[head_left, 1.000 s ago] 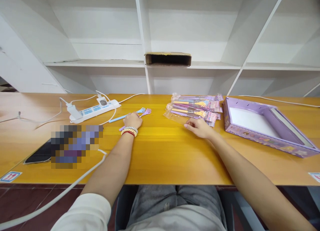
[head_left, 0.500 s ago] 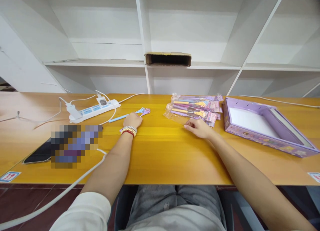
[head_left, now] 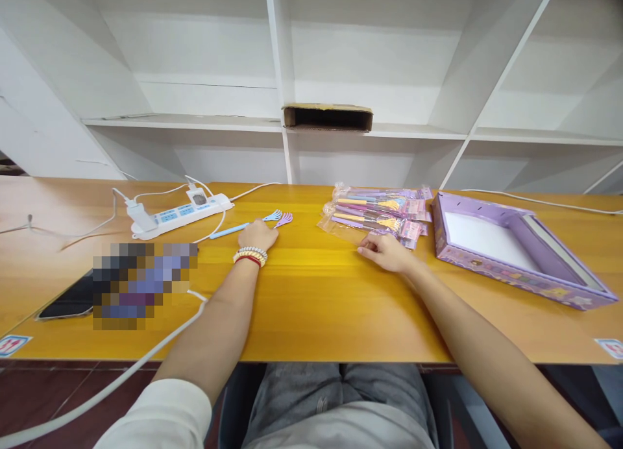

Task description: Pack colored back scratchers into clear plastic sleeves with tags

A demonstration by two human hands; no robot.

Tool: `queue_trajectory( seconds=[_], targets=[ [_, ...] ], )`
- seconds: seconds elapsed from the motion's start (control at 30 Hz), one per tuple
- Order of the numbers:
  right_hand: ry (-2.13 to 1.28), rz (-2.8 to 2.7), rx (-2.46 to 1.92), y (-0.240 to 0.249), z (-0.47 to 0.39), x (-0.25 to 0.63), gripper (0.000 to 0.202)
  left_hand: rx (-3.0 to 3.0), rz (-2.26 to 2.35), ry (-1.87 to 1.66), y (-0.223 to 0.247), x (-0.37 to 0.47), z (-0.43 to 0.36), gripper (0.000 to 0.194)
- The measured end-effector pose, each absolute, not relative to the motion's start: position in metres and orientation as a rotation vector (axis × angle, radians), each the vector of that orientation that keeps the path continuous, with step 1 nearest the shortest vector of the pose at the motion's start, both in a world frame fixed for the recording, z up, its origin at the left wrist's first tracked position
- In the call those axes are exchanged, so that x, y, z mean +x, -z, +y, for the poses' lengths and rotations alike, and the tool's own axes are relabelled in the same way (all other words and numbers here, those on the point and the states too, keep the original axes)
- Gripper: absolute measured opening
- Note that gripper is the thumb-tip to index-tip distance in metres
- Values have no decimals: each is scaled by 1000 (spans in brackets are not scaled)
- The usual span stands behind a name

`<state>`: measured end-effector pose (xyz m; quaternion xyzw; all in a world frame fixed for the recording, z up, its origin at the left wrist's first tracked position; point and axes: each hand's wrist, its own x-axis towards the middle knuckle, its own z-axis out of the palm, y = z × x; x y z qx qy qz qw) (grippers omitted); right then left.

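My left hand [head_left: 257, 235] is closed on a purple hand-shaped item [head_left: 284, 220], whose head sticks out past the fingers. Right beside it lies a blue one [head_left: 272, 216], its handle [head_left: 230, 230] passing behind the hand. On the right, my right hand [head_left: 383, 251] rests on the table with fingers curled together; nothing shows in it. Just beyond it lie several clear packets [head_left: 379, 209] with pastel-handled pieces inside.
An open purple tray box [head_left: 506, 269] stands at the right. A white power strip [head_left: 182, 214] with cables is at the back left, and a dark phone [head_left: 68, 300] nearer. A cardboard box [head_left: 327, 117] sits on the shelf.
The view has shifted slightly. The purple head lies a little farther from the blue one, and my left hand has turned slightly. My right hand stays in place.
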<state>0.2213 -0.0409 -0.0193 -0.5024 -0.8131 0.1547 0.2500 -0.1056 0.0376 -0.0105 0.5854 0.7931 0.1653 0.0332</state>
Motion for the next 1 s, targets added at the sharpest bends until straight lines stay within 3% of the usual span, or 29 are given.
queue_trajectory(
  seconds=[0.67,1.0],
  targets=[
    [-396,-2264,-1399,23,-38,223,20,1855,2449,-397,10,-103,38,50],
    [-411,-2278,-1417,21,-39,223,21,1849,2389,-475,17,-107,41,42]
  ],
)
